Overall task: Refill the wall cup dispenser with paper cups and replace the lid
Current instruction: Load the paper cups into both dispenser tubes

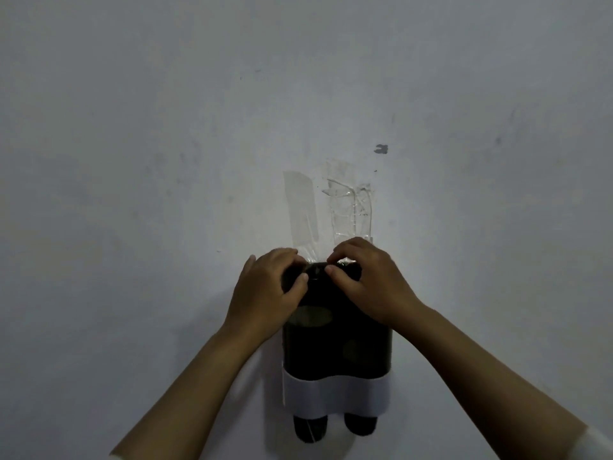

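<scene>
Gripping one dispenser point(336, 353), two hands point(265, 290)

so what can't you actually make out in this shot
Head view only, dim:
- Top of the dispenser and any lid: covered by the left hand and right hand.
- Paper cups inside: the dark walls hide them.
- What the fingers pinch: too dark and small.
- How the clear tape joins the dispenser: behind the hands.
</scene>
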